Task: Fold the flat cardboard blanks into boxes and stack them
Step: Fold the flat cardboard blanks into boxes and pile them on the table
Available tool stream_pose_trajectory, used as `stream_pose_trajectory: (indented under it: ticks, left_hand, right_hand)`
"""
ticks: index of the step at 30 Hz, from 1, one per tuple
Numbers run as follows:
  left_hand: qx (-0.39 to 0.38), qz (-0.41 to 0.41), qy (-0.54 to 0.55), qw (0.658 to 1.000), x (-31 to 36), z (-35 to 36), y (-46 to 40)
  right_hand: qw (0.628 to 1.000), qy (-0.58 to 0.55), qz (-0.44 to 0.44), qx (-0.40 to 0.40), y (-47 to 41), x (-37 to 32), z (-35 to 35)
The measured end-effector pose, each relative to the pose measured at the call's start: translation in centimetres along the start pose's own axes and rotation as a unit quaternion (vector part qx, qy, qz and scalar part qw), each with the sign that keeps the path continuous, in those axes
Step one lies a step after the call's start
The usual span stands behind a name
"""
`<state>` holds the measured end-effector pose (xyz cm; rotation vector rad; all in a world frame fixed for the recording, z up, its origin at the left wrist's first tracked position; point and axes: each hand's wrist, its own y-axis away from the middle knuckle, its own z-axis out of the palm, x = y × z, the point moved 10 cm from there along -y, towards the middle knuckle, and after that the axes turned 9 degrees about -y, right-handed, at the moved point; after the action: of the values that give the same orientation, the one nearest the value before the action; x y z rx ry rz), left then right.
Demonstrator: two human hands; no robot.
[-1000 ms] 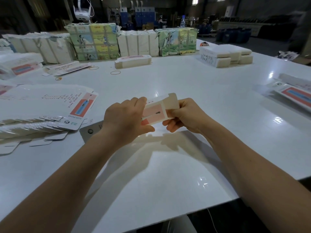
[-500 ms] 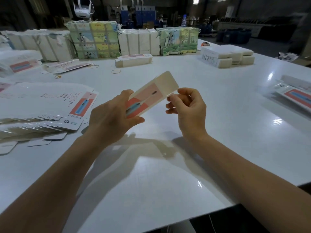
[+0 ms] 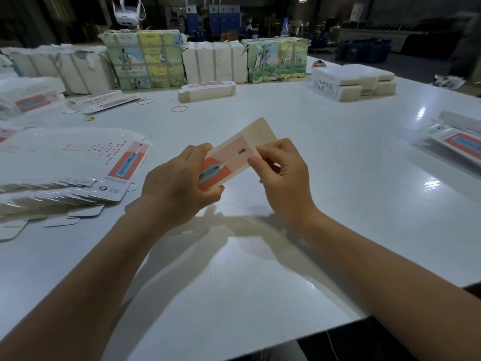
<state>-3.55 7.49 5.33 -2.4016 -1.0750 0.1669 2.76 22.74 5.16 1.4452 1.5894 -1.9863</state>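
Head view: one printed blank held mid-air over the table, both hands on it.

Far left, the fanned pile of flat blanks (image 3: 65,183) lies on the white table (image 3: 338,204), untouched supply. Left hand (image 3: 179,186) grips the lower-left end of the held blank (image 3: 234,160), thumb under, fingers curled over the top edge. Right hand (image 3: 283,175) pinches the upper-right part near the plain end flap, fingers curled. Change: half a second ago the right hand was off the card and just beside it, and a second ago both hands held the piece lower and more folded; now the right hand is back on and the card sits tilted, printed face up. Judgement: still the forming step, next is working the end flap; nothing to stack from this piece yet. Right edge, more printed blanks (image 3: 458,144) lie well apart.
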Motion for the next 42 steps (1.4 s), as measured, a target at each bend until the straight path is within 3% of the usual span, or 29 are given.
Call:
stream_pose_trajectory:
  ticks: [5, 12, 16, 20, 22, 24, 25, 26, 28, 30, 31, 32, 34, 36, 37, 42]
  left_hand:
    - [0.006, 0.027, -0.057, 0.998, 0.8, 0.1, 0.4]
    - [0.007, 0.049, -0.08, 0.996, 2.2, 1.0, -0.6]
    - [-0.015, 0.035, -0.099, 0.994, 2.0, 2.1, -0.5]
    - [0.015, 0.046, -0.074, 0.996, 2.1, 1.1, 0.0]
    - [0.023, 0.051, -0.063, 0.996, 2.3, 0.6, 0.2]
    - [0.023, 0.051, -0.059, 0.997, 2.5, 0.5, 0.5]
    - [0.024, 0.046, -0.055, 0.997, 2.5, 0.5, 0.5]
    - [0.026, 0.04, -0.055, 0.997, 2.5, 0.4, 0.5]
    - [0.033, 0.028, -0.078, 0.996, 2.8, 0.2, 0.4]
    - [0.046, 0.022, -0.099, 0.994, 3.1, -0.1, 0.2]
    - [0.049, 0.022, -0.104, 0.993, 3.3, -0.2, 0.1]
    - [0.049, 0.025, -0.11, 0.992, 3.3, -0.3, 0.1]
    - [0.048, 0.032, -0.116, 0.992, 3.0, -0.5, 0.2]
    - [0.053, 0.043, -0.103, 0.992, 2.7, -0.8, 0.4]
    - [0.054, 0.047, -0.097, 0.993, 2.6, -1.0, 0.4]
    - [0.067, 0.059, -0.061, 0.994, 2.9, -1.6, 0.5]
  right_hand:
    - [0.996, 0.077, 0.02, -0.037, -0.3, 0.6, 0.4]
    - [0.996, 0.07, 0.045, -0.031, -0.1, 1.2, 0.5]
    - [0.99, 0.082, 0.085, -0.075, -0.2, 2.6, 0.7]
    - [0.984, 0.17, 0.046, 0.016, -1.3, 1.8, -1.4]
    - [0.985, 0.077, 0.155, 0.002, -1.5, 4.0, -1.6]
    - [0.934, -0.166, 0.312, -0.052, -0.1, 6.1, 0.5]
    - [0.923, -0.207, 0.318, -0.056, 0.2, 6.2, 1.1]
    - [0.945, -0.171, 0.276, -0.046, 0.1, 5.6, 0.8]
    - [0.992, 0.063, 0.09, -0.06, -0.3, 2.1, 0.9]
    - [0.954, 0.272, -0.062, -0.106, 0.5, -0.2, 2.8]
    - [0.947, 0.288, -0.077, -0.12, 0.9, -0.3, 3.4]
    - [0.957, 0.255, -0.066, -0.121, 1.0, -0.2, 3.4]
    - [0.993, 0.073, 0.05, -0.079, 0.5, 0.6, 1.9]
    - [0.964, -0.17, 0.195, -0.057, 0.4, 2.8, 1.6]
    - [0.943, -0.235, 0.227, -0.058, 0.4, 3.2, 1.8]
    - [0.955, -0.231, 0.178, -0.045, -0.3, 2.2, 0.9]
